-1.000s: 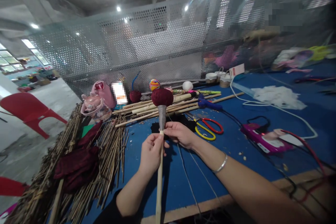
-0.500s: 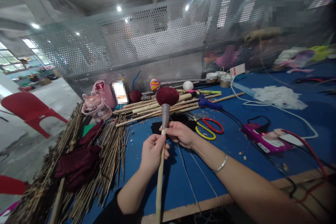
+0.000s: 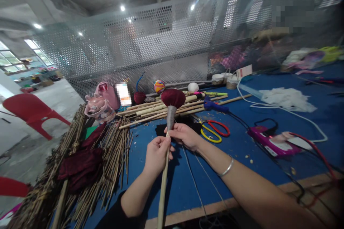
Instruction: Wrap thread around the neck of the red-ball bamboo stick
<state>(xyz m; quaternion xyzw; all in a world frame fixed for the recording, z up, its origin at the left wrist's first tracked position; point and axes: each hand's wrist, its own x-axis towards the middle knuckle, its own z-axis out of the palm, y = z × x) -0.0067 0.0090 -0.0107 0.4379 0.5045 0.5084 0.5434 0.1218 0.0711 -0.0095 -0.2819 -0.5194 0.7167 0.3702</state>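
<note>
Upright between my hands stands a pale wooden stick (image 3: pixel 162 189) topped by a dark red cloth-covered head (image 3: pixel 173 98). Grey string is wound closely round the neck (image 3: pixel 171 116) under that head. My left hand (image 3: pixel 157 154) is closed round the stick just below the winding. My right hand (image 3: pixel 184 136) pinches at the winding's lower end, its fingertips touching the stick. From beneath it, loose grey string (image 3: pixel 192 179) trails down past the table's front edge. Behind the hands lies a black cloth (image 3: pixel 161 130), with red-and-yellow-handled scissors (image 3: pixel 215 131) to its right.
Bundled thin twigs (image 3: pixel 115 161) and dark red cloth (image 3: pixel 80 166) lie at left. Pale sticks (image 3: pixel 150 110) and a blue glue gun (image 3: pixel 215 106) lie behind. A purple power strip (image 3: pixel 266 143) with cables sits at right, near white material (image 3: pixel 287 99). A perforated metal screen (image 3: pixel 139 43) backs the table.
The stick's red head has tipped slightly to the right and shows more of its grey-wound underside. Both hands keep almost the same place and grip.
</note>
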